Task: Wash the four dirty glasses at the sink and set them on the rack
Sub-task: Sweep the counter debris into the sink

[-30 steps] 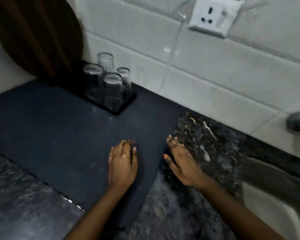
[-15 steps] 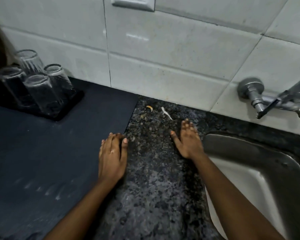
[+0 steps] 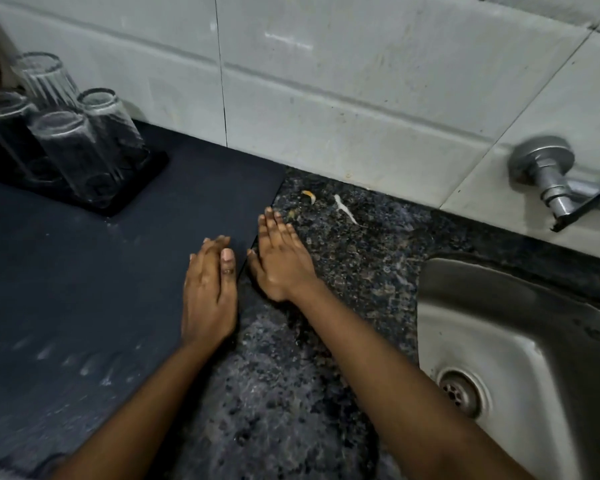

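Four glasses (image 3: 70,133) are seen standing mouth-down on a black rack (image 3: 132,188) at the far left, well apart from both hands, the left hand (image 3: 210,292) being nearer. Both hands are laid flat and empty, fingers extended: the left on a dark mat (image 3: 84,271), the right hand (image 3: 281,261) on the speckled counter (image 3: 361,258). The sink (image 3: 520,341) appears empty, though it is partly cut off.
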